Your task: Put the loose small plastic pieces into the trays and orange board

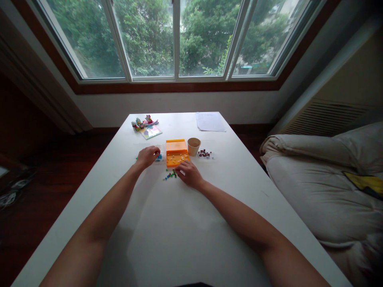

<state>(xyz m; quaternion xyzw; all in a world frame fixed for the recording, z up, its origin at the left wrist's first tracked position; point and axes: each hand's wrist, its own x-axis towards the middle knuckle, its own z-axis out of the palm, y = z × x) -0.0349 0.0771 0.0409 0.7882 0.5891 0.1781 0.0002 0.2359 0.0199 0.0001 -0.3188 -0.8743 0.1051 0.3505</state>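
Observation:
My left hand [146, 156] is over the left side of the table, its fingers drawn together beside a cluster of small blue pieces [158, 158]. What its fingertips hold, if anything, is too small to make out. Fingers bent and pressed together, my right hand [189, 174] rests at the front right corner of an orange hinged case [176, 145]. Its fingertips touch the edge of a small pile of green and blue pieces [170, 174]. Pale yellow and white bits lie in the case's near half.
A paper cup [194, 147] stands right of the case, beside dark red pieces [204, 153] in a clear tray. Farther back are small colourful figures [144, 122], a printed card [151, 132] and paper sheets [210, 121]. A sofa [308, 183] flanks the white table [179, 231].

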